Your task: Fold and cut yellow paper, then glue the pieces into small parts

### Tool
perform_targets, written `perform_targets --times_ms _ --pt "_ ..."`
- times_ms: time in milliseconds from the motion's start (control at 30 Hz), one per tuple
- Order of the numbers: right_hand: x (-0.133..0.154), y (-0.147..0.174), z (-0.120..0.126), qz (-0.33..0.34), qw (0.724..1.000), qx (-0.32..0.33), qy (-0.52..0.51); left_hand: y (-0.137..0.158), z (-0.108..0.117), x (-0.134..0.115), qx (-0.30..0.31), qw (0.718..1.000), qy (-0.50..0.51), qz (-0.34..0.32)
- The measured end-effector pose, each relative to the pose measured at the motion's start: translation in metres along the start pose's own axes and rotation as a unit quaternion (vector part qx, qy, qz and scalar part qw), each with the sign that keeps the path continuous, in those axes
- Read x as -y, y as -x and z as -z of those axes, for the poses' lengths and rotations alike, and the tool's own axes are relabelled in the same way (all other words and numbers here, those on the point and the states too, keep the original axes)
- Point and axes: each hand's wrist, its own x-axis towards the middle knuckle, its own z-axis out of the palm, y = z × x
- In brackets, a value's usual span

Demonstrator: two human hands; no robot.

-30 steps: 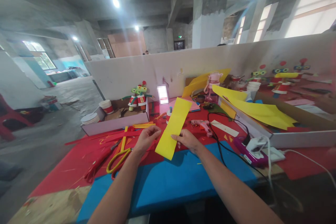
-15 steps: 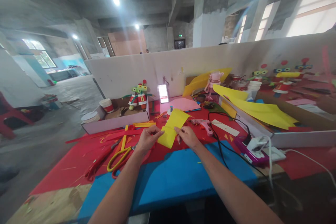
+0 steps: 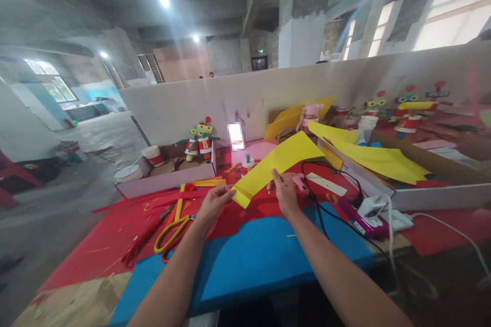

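Strip [image 3: 286, 156], yellow and thin, is held in the air just beyond the far edge of the blue sheet [image 3: 276, 276], above the red sheet [image 3: 88, 260]. A crease crosses it near its left end, and its long free part arches up and to the right. The left hand [image 3: 215, 203] pinches the near left corner between thumb and fingertips. The right hand [image 3: 286, 191] pinches the near edge around mid-length, thumb on top; its other fingers are partly hidden.

Beyond the blue sheet, close to the right hand, lies a pink glue gun [image 3: 300, 184], partly covered, with a white card [image 3: 326, 183] beside it. A black cord [image 3: 319, 209] runs over the blue sheet's right part towards a purple power block [image 3: 360, 218] to its right. Scissors [image 3: 171, 234] lie at the blue sheet's far left, near the left forearm.

With both grips so close to one edge, an uneven pull could buckle the strip or crease it askew. The unsupported right end could droop onto the gun and catch glue, if any is wet; whether the gun is hot cannot be told. A sideways sweep of the right arm might snag the cord.
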Motion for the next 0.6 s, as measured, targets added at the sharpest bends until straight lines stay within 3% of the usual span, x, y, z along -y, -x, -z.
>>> perform_targets --times_ms 200,600 --pt "0.002 0.009 -0.006 -0.008 0.991 0.115 0.061 -0.009 0.002 0.013 -0.022 0.996 -0.075 -0.033" --pt "0.007 0.015 -0.007 0.04 0.98 0.177 0.081 -0.012 0.001 0.024 -0.05 0.997 -0.06 0.03"
